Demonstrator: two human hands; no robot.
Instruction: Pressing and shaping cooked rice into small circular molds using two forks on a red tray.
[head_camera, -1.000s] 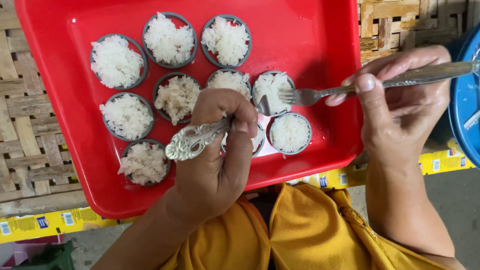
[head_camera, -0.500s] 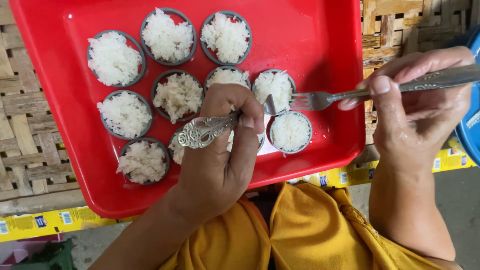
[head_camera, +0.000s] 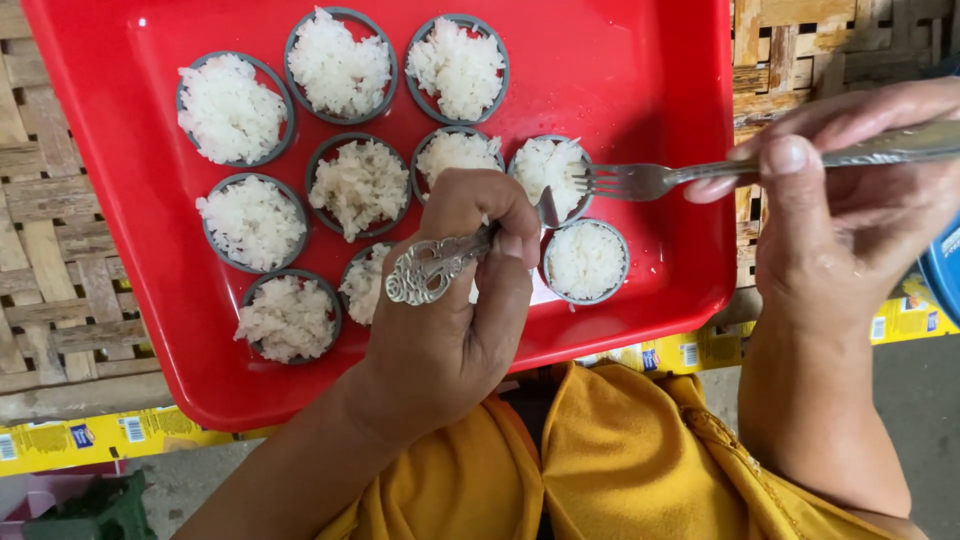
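A red plastic tray (head_camera: 640, 70) rests on my lap and holds several small round grey cups filled with white sticky rice. My left hand (head_camera: 450, 320) grips an ornate silver spoon (head_camera: 435, 265), its bowl end down by the rice cup (head_camera: 550, 170) near the tray's middle right. My right hand (head_camera: 850, 210) holds a silver fork (head_camera: 640, 180) level, with the tines touching the rice in that same cup. Another full cup (head_camera: 587, 260) sits just below it.
A woven bamboo surface (head_camera: 40, 250) lies under the tray on the left and at the upper right. Part of a blue container (head_camera: 945, 270) shows at the right edge. Yellow packaging (head_camera: 90, 440) lies below, and yellow cloth (head_camera: 620, 460) covers my lap.
The view has shifted so the tray sits further right and lower. The fork tines have moved left onto the rice cup. My left hand has kept its grip on the spoon.
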